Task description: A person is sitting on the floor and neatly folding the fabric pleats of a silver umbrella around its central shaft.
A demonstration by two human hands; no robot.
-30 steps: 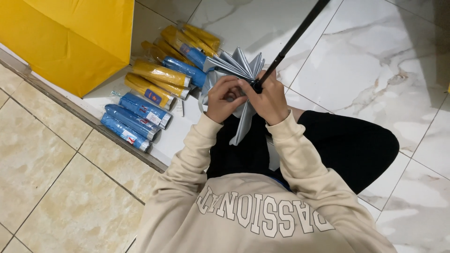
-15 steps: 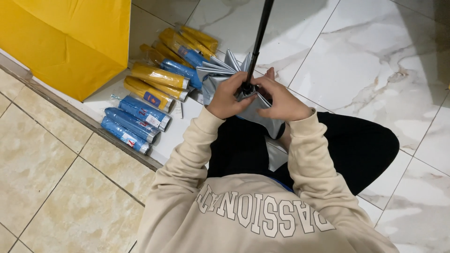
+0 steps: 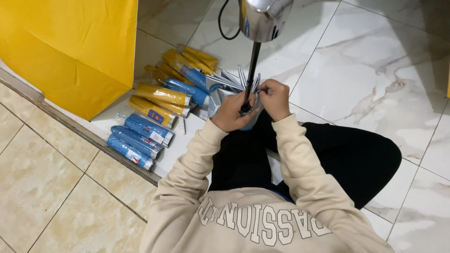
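Hands gathering the folds of a silver folding umbrella around its thin black metal shaft.

Left hand is closed around the shaft's base and the bunched fabric; right hand pinches a pleat just beside it, fingers together. The umbrella stands upright over the lap, its shiny chrome-look handle close to the camera. Judging by this, the pleats are mid-way through being neatened; the next move likely calls for even, tight wrapping of the slick, crinkly cloth. Rolled umbrellas in glossy blue sleeves and yellow sleeves lie side by side on the polished marble-patterned floor tile, near a big yellow fabric sheet.
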